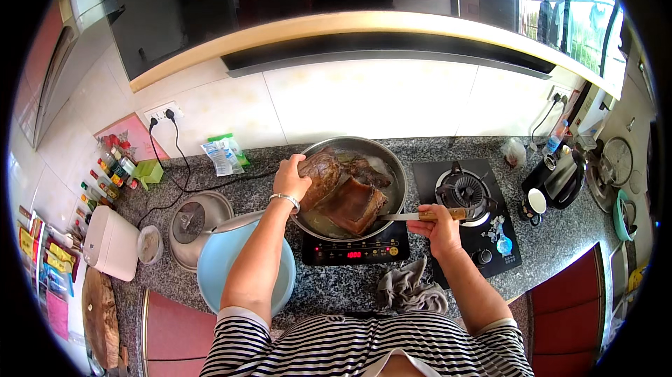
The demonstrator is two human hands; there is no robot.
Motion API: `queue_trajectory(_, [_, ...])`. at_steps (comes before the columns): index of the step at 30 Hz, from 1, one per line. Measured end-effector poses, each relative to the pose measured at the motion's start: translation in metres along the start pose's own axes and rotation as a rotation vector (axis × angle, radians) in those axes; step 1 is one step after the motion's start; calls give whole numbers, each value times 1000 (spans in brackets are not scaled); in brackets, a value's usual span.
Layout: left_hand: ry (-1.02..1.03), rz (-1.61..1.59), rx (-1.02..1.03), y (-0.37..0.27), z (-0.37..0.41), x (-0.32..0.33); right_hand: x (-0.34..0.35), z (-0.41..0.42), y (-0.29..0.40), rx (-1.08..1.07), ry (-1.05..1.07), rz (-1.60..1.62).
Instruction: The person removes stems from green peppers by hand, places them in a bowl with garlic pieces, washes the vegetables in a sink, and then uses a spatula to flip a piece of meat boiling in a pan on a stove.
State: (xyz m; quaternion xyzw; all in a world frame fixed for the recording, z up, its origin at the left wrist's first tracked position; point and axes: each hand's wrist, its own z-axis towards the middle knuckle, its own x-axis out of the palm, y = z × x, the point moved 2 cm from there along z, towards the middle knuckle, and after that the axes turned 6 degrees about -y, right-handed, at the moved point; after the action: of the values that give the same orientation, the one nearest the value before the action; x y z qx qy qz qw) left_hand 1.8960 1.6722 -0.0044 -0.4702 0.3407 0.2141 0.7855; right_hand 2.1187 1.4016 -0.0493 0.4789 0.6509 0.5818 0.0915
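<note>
A wide steel pan (pixel 401 188) sits on an induction cooker (pixel 355 254) with a lit red display. Large pieces of browned meat lie in shallow cloudy liquid inside it. My left hand (pixel 292 180) grips a dark rounded piece of meat (pixel 320 175) at the pan's left side. In my right hand (pixel 438 230) is a wooden-handled kitchen tool (pixel 404 217) with a flat metal blade, likely a knife. Its tip reaches over the right rim to the square, skin-covered piece of meat (pixel 350 203); whether it touches is unclear. Another piece (pixel 367 171) lies behind.
A light-blue basin (pixel 210 266) stands below the pan's handle (pixel 239 222), beside a domed metal lid (pixel 181 235). A crumpled grey cloth (pixel 412 290) lies before the cooker. Right are a gas burner (pixel 464 190), mug (pixel 534 201) and kettle (pixel 567 180); bottles (pixel 107 185) stand left.
</note>
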Motion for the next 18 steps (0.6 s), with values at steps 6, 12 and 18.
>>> queue_trajectory(6, [31,-27,14,2,9,-2,-4,0,6,-1,-6,-19])
queue_trajectory(12, [47,32,121,11,22,7,-6,2,15,8,-23,-12])
queue_trajectory(18, [78,49,207,5,18,8,-11,6,28,5,-44,2])
